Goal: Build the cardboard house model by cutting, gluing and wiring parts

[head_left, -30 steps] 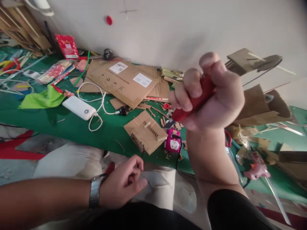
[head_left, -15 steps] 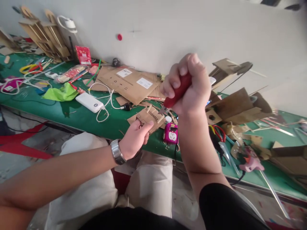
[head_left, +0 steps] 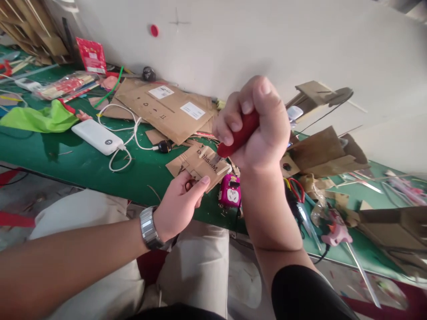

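Note:
My left hand (head_left: 180, 202), with a metal watch on its wrist, pinches the near edge of a piece of printed cardboard (head_left: 196, 166), thumb on top. A brown ring (head_left: 190, 184) shows by its fingers, partly hidden. Light wooden stick pieces (head_left: 218, 171) lie on the cardboard. My right hand (head_left: 256, 124) is wrapped in a fist round a red-handled utility knife (head_left: 238, 138), held point down. Its metal blade (head_left: 217, 158) reaches the cardboard near the sticks; whether it cuts in, I cannot tell.
On the green table (head_left: 133, 186) are a white power bank (head_left: 96, 135) with a cable, a magenta socket cube (head_left: 230, 191), a large cardboard sheet (head_left: 163, 111) and a green bag (head_left: 40, 118). To the right lie scissors (head_left: 308, 218), a pink glue gun (head_left: 336, 235) and cardboard constructions (head_left: 323, 151).
The view has shifted, so the table's things appear further left. The knife's blade stays close to the cardboard, and both hands keep their grips.

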Tool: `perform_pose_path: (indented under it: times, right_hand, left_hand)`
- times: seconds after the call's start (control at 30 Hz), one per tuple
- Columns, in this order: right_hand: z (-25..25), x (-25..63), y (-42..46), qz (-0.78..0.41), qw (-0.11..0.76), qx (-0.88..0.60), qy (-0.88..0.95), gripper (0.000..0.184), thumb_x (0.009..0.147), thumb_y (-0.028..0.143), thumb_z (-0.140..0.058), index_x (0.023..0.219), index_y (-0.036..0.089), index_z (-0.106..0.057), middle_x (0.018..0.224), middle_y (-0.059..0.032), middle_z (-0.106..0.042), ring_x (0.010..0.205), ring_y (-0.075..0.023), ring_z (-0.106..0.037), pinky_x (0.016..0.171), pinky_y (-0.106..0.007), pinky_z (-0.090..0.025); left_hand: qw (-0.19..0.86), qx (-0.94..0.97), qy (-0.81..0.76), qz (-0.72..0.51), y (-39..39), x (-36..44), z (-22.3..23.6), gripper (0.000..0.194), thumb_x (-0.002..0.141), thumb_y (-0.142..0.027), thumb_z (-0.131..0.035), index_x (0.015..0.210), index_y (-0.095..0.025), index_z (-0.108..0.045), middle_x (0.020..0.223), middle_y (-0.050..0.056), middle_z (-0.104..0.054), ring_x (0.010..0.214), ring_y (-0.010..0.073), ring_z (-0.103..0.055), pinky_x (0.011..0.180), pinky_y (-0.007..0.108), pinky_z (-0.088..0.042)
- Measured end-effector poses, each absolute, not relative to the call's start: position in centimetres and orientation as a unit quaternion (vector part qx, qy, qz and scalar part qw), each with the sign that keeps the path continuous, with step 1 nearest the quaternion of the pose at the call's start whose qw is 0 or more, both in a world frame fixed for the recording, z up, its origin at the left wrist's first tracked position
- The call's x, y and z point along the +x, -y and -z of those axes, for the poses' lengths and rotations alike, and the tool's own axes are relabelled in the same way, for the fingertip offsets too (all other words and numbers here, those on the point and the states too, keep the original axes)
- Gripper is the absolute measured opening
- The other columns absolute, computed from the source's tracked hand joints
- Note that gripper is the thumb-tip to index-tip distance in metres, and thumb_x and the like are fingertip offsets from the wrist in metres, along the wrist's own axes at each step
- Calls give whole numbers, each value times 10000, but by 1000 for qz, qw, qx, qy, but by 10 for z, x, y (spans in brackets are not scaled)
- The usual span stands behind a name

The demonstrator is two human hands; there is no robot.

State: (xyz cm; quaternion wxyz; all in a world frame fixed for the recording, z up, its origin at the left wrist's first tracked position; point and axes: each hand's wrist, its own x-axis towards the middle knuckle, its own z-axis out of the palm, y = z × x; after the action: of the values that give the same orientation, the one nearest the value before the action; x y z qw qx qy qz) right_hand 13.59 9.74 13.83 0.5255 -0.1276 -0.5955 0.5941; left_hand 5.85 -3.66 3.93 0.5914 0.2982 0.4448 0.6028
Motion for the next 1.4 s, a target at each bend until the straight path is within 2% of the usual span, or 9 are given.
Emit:
perform_pose_path:
  times: [0.17,0.33,0.47,0.6,0.73,0.9,1.07,1.23,1.4]
  right_hand:
    - [-136,134,-98,-585,550,-143,579,589,900,754,-693,719,293,-373,604,37,-313,507,-172,-265,451,-366,-235]
    - [-143,134,-92,-573,542,-147,597,629,922,704,-724,705,270,-323,570,48,-280,448,-141,-168,435,-375,-192]
    - [-143,130,-93,-568,536,-165,603,671,904,800,-672,681,275,-320,545,41,-316,414,-151,-178,422,-388,-211]
    - [-143,128,-95,-563,565,-158,582,697,930,757,-666,670,259,-252,523,49,-261,384,-127,-130,405,-375,-119]
    - [-145,130,-95,-567,530,-159,611,662,890,732,-702,673,271,-280,536,42,-312,389,-136,-182,406,-376,-187]
    - [-145,129,-94,-529,560,-215,601,669,915,862,-579,674,297,-315,535,34,-305,407,-171,-166,418,-387,-215]
    - [-143,136,-99,-560,491,-224,629,691,813,941,-628,708,307,-372,563,15,-376,450,-210,-368,432,-400,-377]
    - [-142,138,-100,-578,477,-216,626,672,807,909,-664,713,309,-377,577,7,-367,493,-233,-445,445,-410,-406]
    - [-143,137,-97,-579,454,-243,631,700,734,948,-688,720,320,-379,566,1,-368,526,-260,-474,447,-424,-439]
  left_hand:
    - [593,302,-441,-602,33,56,-38,508,967,-588,-779,793,-218,-478,548,-95,-403,517,84,-383,527,238,-343]
    - [617,287,-415,-604,31,63,-41,502,920,-614,-823,880,-209,-530,580,-107,-398,516,76,-363,509,224,-331]
    - [634,273,-408,-597,31,64,-44,495,905,-596,-845,911,-205,-542,594,-111,-390,519,70,-354,515,221,-334]
    - [639,276,-399,-597,29,63,-43,465,933,-578,-823,922,-204,-547,583,-111,-385,522,74,-344,519,228,-320]
    - [635,277,-406,-596,29,63,-41,470,945,-563,-815,859,-211,-516,575,-101,-396,530,82,-381,540,239,-351]
    - [644,273,-401,-592,30,65,-41,451,958,-549,-807,872,-213,-519,579,-99,-398,531,80,-365,540,243,-334]
    - [642,278,-398,-594,30,64,-41,452,953,-561,-806,876,-211,-530,579,-99,-402,527,82,-372,537,241,-346]
    - [639,277,-399,-596,31,62,-37,430,963,-548,-804,898,-205,-553,594,-94,-431,541,83,-398,550,238,-375]
    - [632,289,-406,-593,33,61,-34,444,980,-567,-784,877,-202,-553,603,-80,-460,546,86,-415,548,243,-371]
